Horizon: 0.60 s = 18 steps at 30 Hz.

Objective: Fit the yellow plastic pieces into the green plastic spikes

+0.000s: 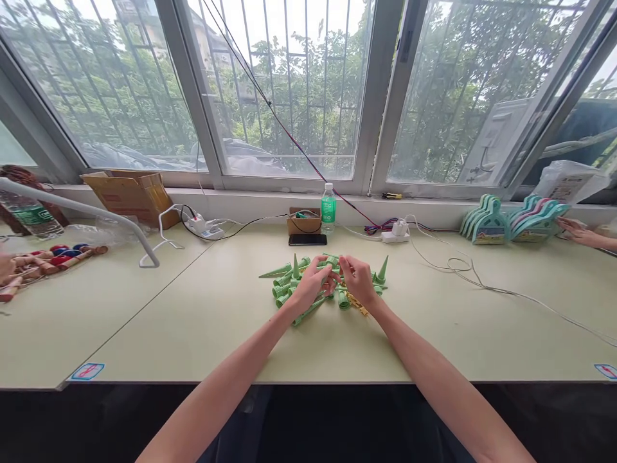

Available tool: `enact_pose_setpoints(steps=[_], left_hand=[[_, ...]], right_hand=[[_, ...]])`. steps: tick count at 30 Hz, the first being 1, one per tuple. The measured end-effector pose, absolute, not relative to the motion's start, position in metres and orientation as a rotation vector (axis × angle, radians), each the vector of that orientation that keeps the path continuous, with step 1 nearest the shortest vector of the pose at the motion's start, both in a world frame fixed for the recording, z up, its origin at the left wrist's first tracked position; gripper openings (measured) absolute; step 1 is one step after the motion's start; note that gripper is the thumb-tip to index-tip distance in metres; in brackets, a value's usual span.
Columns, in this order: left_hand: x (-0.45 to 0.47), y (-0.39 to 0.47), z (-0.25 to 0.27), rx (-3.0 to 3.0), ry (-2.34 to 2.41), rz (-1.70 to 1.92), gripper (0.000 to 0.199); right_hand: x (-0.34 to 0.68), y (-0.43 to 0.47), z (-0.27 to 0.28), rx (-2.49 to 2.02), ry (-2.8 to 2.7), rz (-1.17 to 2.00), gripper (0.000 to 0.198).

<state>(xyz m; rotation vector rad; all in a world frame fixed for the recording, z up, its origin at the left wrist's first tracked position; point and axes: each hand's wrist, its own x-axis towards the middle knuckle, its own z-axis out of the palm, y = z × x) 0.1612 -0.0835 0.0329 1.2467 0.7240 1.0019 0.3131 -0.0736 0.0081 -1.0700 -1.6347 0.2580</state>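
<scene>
**Tight work in the middle, wide room at the sides**

Here I am, over the heap of green pieces (pixel 282 290) spread mid-table, well back from the near edge. My left grip (pixel 312 283) is closed on one green piece (pixel 331 261); my right grip (pixel 359 281) is drawn in just beside it, fingers curled, and I can't tell whether it pinches anything. Yellow pieces (pixel 357 305) show under my right wrist.

Now the space! To my left, a broad stretch of table (pixel 202 341) reaches the seam; toward me, a wide strip, crossed by my forearms. Ahead it's tighter: a black phone (pixel 307 240) near the heap, a small cardboard box (pixel 303 225) and bottle (pixel 328 209) behind. Right, plenty of room, with a white cable (pixel 506 293) snaking across.
</scene>
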Motion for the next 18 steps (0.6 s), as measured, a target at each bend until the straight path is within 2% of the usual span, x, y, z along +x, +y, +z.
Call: enact_pose_setpoints(steps=[8, 14, 18], left_hand=[[0.160, -0.080, 0.031, 1.193, 0.685, 0.954, 0.026], [0.160, -0.080, 0.030, 1.201, 0.671, 0.948, 0.030], [0.161, -0.081, 0.032, 1.198, 0.676, 0.976, 0.039]], right_hand=[[0.315, -0.074, 0.012, -1.076, -1.668, 0.253, 0.048], [0.329, -0.069, 0.016, -1.109, -1.682, 0.189, 0.047], [0.343, -0.064, 0.015, -1.166, -1.802, 0.140, 0.037]])
